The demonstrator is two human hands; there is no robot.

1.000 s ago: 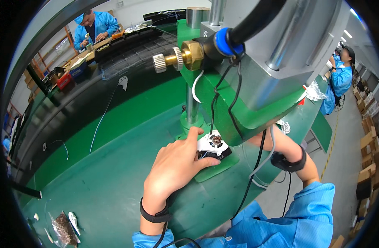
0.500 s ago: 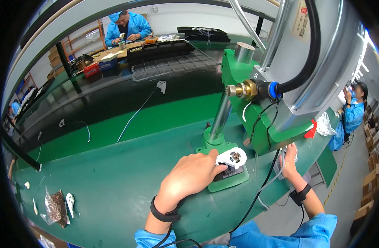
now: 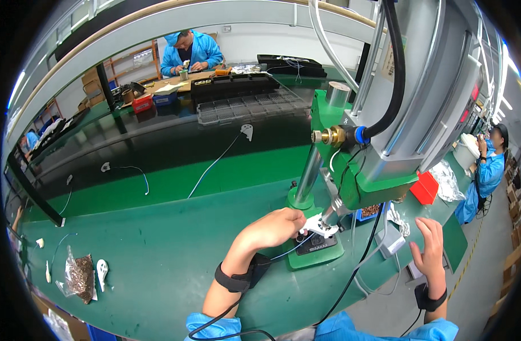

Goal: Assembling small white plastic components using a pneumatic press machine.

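My left hand [image 3: 272, 228] is closed on the edge of a white plastic part [image 3: 316, 225] with a thin blue wire [image 3: 299, 246]. That part rests over a black block [image 3: 315, 244] on the green base [image 3: 317, 259] of a press. A silver rod [image 3: 331, 215] of the press stands at its right end; whether they touch I cannot tell. Off to the right, my right hand [image 3: 431, 253] is raised with its fingers apart and nothing in it. Nearest to it is a light grey box [image 3: 390, 241] with cables.
The press body [image 3: 380, 184] overhangs from the right. Behind it are a blue bin [image 3: 358, 216] of small coppery pieces and a red bin [image 3: 424, 187]. A bag of small brown parts [image 3: 81, 278] lies at left. More wired white pieces [image 3: 247, 132] lie beyond. Co-workers sit and stand farther off.
My right hand has come off the grey box and moved right, fingers opened. The white part has turned in my left hand, its wire now showing. The silver rod has come into sight at it.
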